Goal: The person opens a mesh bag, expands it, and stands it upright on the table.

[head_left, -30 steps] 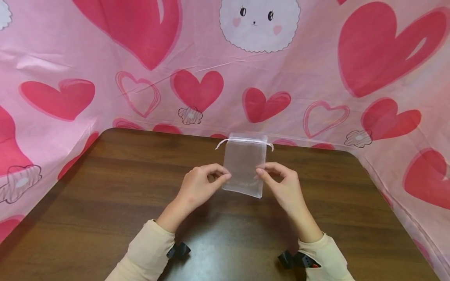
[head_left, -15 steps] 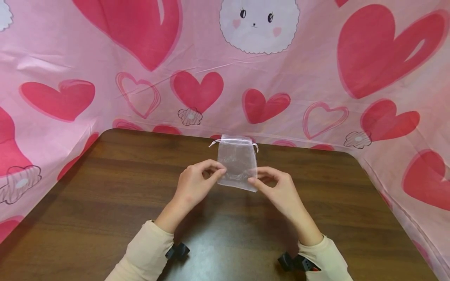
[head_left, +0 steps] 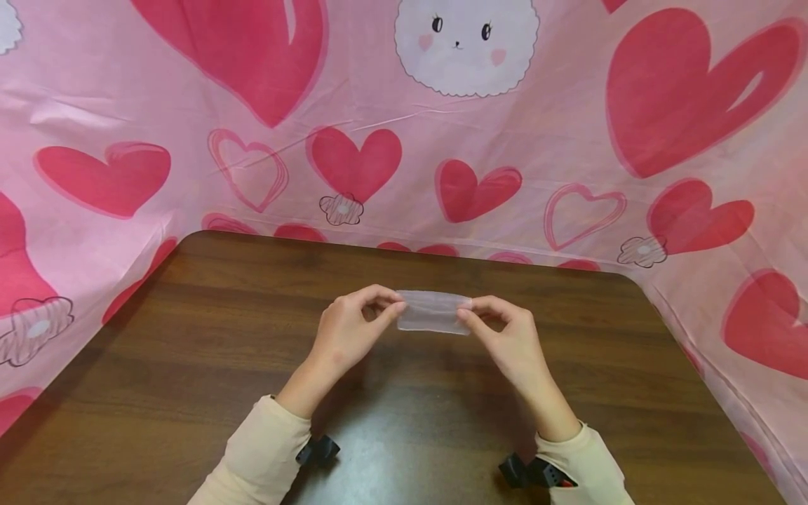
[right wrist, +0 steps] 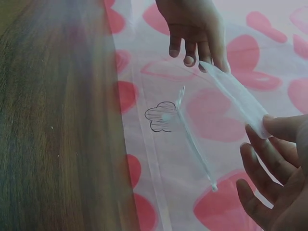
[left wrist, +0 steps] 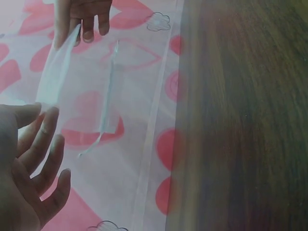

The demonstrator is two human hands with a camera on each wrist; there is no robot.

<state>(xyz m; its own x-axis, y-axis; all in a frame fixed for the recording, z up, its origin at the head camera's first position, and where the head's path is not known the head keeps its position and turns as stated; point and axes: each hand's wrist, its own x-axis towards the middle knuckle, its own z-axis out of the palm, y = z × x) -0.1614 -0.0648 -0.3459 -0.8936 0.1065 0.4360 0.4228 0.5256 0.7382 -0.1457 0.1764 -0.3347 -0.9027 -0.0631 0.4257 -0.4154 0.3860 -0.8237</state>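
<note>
Pinches a sheer white pouch point(head_left: 433, 315) by 2 opposite side edges, 1 in the left hand point(head_left: 353, 324) and 1 in the right hand point(head_left: 513, 335), with the other fingers loosely curved and apart in the wrist views. Holds the pouch between both hands, over a dark wood-grain table point(head_left: 183, 337) and before a pink backdrop point(head_left: 505, 126) printed with red hearts. Shows thin, see-through fabric and a slim white drawstring point(left wrist: 108, 94) apart from the hands.

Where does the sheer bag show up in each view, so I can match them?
Head: the sheer bag is just below centre, between the left hand and right hand.
Left wrist: sheer bag, upper left.
Right wrist: sheer bag, right of centre.
Shared landmark: wooden table.
</note>
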